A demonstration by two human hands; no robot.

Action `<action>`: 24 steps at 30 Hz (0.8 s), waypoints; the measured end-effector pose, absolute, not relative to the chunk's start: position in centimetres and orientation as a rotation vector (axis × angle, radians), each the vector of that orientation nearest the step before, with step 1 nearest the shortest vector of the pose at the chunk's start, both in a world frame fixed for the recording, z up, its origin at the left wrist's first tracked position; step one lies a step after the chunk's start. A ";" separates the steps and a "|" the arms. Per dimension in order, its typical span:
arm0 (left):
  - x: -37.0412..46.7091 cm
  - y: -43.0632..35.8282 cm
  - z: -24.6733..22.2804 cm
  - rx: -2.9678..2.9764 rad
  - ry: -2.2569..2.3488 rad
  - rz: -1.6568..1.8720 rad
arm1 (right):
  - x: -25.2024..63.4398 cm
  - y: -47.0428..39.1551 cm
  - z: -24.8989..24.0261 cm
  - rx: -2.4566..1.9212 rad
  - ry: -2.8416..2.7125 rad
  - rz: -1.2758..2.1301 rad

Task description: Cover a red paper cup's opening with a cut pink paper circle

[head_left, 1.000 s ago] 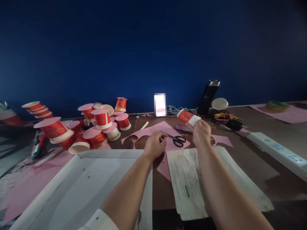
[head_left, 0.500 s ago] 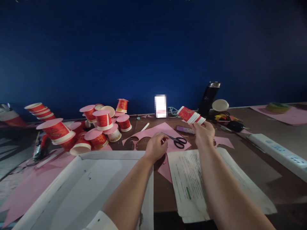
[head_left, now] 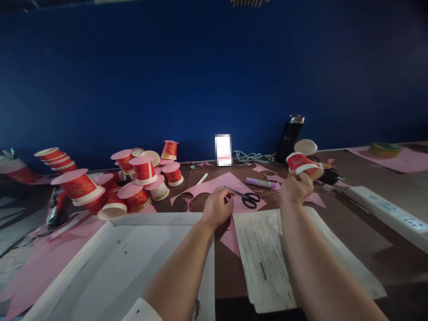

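Note:
My right hand (head_left: 296, 189) is closed round the lower side of a red paper cup (head_left: 301, 161) with white bands, held tilted above the table. Whether another cup is nested in it, I cannot tell. Just behind it is the pale round mouth of another cup (head_left: 306, 147). My left hand (head_left: 217, 207) rests on pink paper (head_left: 230, 180) with cut-out curves, its fingers loosely curled and nothing visible in them. Black-handled scissors (head_left: 250, 199) lie on that paper, their blade tips close to the left fingertips. A purple glue stick (head_left: 261, 183) lies between the hands, farther back.
Several red cups with pink paper discs (head_left: 143, 169) are piled at left, beside stacked cups (head_left: 56, 159). A white box lid (head_left: 143, 258) and printed sheets (head_left: 264, 258) lie in front. A black flask (head_left: 290, 138), a lit screen (head_left: 223, 150) and a power strip (head_left: 384, 211) stand around.
My right hand has moved to the right with the cup and turned it, so its open end shows. The glue stick and cable behind are more exposed. My left hand stays in place.

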State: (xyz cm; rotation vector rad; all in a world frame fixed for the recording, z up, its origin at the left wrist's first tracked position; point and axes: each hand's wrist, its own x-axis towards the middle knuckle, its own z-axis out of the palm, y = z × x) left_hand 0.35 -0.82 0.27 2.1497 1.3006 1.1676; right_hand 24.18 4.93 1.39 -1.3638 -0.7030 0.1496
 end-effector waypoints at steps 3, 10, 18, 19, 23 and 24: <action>0.3 -0.6 0.3 2.087 1.347 1.264 | 22.6 4.3 2.3 -1.389 -0.669 -0.106; -0.3 0.2 0.7 1.610 1.429 1.429 | 16.4 2.7 3.2 -0.899 -0.828 1.036; -0.2 0.4 1.2 1.395 1.286 1.397 | 12.5 1.0 2.6 -0.822 -0.804 1.432; -0.3 0.4 1.1 1.379 1.283 1.416 | 12.3 0.9 2.5 -0.838 -0.818 1.439; -0.6 0.5 1.1 1.321 1.263 1.485 | 11.8 0.6 2.4 -0.862 -0.904 1.455; -0.7 0.6 1.1 1.310 1.262 1.496 | 11.8 0.5 2.4 -0.865 -0.931 1.459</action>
